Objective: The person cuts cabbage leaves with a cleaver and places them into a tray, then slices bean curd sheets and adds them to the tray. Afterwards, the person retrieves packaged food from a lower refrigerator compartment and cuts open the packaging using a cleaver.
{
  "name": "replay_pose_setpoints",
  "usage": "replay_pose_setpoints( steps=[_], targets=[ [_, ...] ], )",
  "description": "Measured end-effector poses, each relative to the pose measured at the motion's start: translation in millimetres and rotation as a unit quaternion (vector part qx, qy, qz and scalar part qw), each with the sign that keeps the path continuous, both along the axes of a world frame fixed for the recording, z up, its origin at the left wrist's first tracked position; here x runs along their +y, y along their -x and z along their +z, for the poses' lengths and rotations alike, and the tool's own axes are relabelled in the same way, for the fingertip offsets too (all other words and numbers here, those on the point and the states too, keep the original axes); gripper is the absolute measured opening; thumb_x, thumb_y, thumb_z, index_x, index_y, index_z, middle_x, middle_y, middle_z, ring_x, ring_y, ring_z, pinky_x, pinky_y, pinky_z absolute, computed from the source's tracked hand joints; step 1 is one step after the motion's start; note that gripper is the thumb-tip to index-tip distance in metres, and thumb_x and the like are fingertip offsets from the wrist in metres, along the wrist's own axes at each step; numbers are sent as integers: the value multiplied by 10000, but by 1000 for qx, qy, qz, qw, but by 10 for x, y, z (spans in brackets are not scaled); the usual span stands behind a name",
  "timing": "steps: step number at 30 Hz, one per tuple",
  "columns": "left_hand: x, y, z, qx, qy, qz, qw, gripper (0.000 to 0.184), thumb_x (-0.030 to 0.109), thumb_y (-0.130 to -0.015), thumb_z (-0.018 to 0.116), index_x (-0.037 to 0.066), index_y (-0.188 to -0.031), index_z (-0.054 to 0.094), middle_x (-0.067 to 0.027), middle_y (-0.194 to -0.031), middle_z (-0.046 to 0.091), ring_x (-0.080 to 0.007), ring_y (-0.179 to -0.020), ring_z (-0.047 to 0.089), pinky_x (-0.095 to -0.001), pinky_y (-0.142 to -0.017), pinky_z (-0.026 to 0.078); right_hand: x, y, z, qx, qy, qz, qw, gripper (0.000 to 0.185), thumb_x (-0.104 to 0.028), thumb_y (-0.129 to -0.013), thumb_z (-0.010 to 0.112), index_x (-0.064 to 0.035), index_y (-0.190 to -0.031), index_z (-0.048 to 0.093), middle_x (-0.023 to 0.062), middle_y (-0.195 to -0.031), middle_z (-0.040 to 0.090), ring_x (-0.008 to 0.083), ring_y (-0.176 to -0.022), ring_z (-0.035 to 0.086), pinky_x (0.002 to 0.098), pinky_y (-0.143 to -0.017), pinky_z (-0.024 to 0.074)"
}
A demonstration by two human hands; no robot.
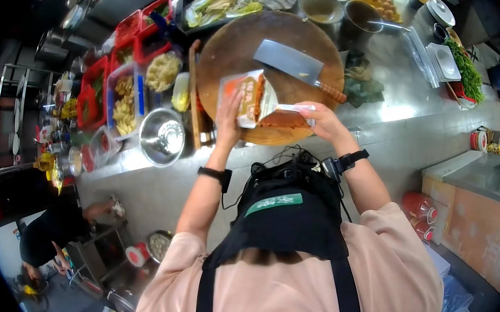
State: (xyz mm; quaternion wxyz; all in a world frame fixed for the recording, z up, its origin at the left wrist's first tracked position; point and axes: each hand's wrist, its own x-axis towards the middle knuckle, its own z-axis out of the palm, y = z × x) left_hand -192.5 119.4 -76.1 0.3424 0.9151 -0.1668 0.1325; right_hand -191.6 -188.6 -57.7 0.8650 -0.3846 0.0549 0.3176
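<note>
An orange and white food packet (248,99) lies on the round wooden chopping board (226,38), near its front edge. My left hand (228,120) holds the packet at its left side, fingers along the wrapper. From the packet's right side a pale strip of wrapper (288,107) stretches across to my right hand (324,126), which pinches its end. Reddish-orange contents show along the packet's right edge. Behind the packet, a cleaver (289,61) rests flat on the board, its wooden handle pointing right.
Left of the board stand a steel bowl (162,137), a blue-rimmed tub (124,103) and several red baskets (93,94). A black tray of leafy vegetables (224,0) sits behind. Bowls (320,8) and a green cloth (364,86) lie rightward. A co-worker (53,233) bends at lower left.
</note>
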Motion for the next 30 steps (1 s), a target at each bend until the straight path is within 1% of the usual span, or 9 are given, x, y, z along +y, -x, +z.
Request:
replay_pose_setpoints(
  steps=[8,11,15,17,20,21,23,27,30],
  targets=[
    [129,-191,139,60,186,-25,980,730,-211,-749,527,108,-1405,490,-195,-1440,481,-354,-1346,451,-375,-1125,353,445,-35,-294,96,-93,-9,991,202,-82,-936,629,-14,-1126,626,86,-1083,667,194,-1048,630,348,-937,514],
    [149,-294,308,118,230,11,966,718,-219,-742,517,91,-1389,506,-190,-1397,526,-342,-1318,485,-359,-1101,374,673,-120,135,144,-92,-56,984,222,-75,-948,611,-8,-1159,598,96,-1110,657,206,-1052,629,367,-963,507],
    [52,-422,569,140,170,57,974,727,-224,-719,479,86,-1375,520,-171,-1354,571,-326,-1279,523,-354,-1070,401,554,-376,323,78,-138,-57,986,338,-46,-986,510,31,-1315,494,162,-1224,608,249,-1068,645,322,-907,567],
    [26,-479,658,182,154,50,970,734,-190,-724,500,72,-1408,474,-191,-1425,500,-348,-1333,461,-371,-1093,371,454,-445,575,48,-141,-40,988,368,-57,-1010,443,48,-1362,457,198,-1262,581,265,-1073,649,301,-882,583],
    [11,-558,686,129,86,-12,988,805,18,-732,706,51,-1462,371,-203,-1533,318,-401,-1436,254,-474,-1161,235,267,-576,657,20,-158,-44,986,386,-94,-1025,394,55,-1378,440,225,-1322,531,302,-1094,637,336,-948,553],
    [-77,-543,893,126,85,-13,988,805,18,-732,706,51,-1462,371,-203,-1533,318,-401,-1436,254,-474,-1161,235,196,-622,595,16,-159,-45,986,386,-94,-1025,394,55,-1378,440,225,-1322,531,302,-1094,637,336,-948,553],
    [-361,-524,1582,-17,-48,-72,996,751,35,-746,740,58,-1420,410,-173,-1465,417,-353,-1447,256,-454,-1166,284,43,-685,455,5,-155,-28,988,376,-87,-1012,416,55,-1358,461,215,-1319,536,312,-1132,616,362,-985,523],
    [-942,-620,1716,-12,-169,-211,963,648,154,-713,792,73,-1300,528,-135,-1313,551,-314,-1271,487,-471,-1123,329,-149,-690,504,-11,-107,-37,993,347,-75,-996,450,48,-1318,499,199,-1299,557,311,-1155,601,373,-1003,503],
    [-1227,-785,1628,-8,-261,-228,938,547,199,-716,787,79,-1206,577,-104,-1184,612,-309,-1147,563,-486,-1060,375,-348,-745,443,-19,-47,-14,999,308,-19,-954,515,36,-1257,541,163,-1237,593,265,-1137,611,349,-983,508]
  ],
)
